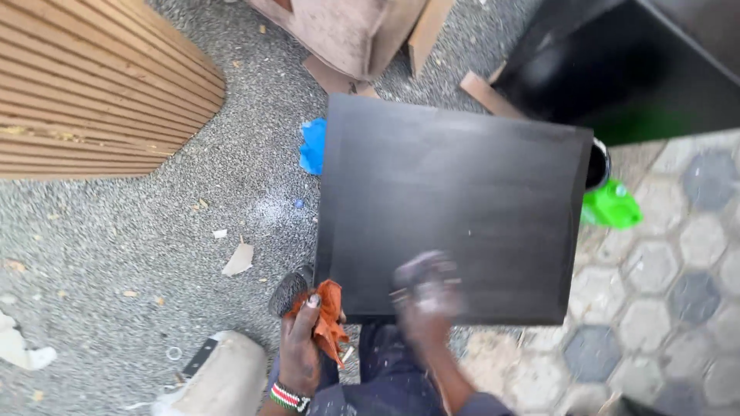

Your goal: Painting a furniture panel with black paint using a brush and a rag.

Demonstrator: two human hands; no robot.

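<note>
A large black square board (455,200) lies flat in front of me, resting over my lap. My left hand (302,339) sits at the board's near left corner, shut on a crumpled orange cloth (330,317). My right hand (425,296) lies on the board's near edge, blurred by motion and dusted white; its fingers look curled, and I cannot make out anything in it. A beaded band circles my left wrist.
A slatted wooden panel (92,85) lies at the upper left on grey gravel. A blue rag (313,145) pokes out behind the board. At the right are a green lid (613,206), a dark can (598,163) and a black cabinet (640,62). Wood offcuts (425,31) lie at the top.
</note>
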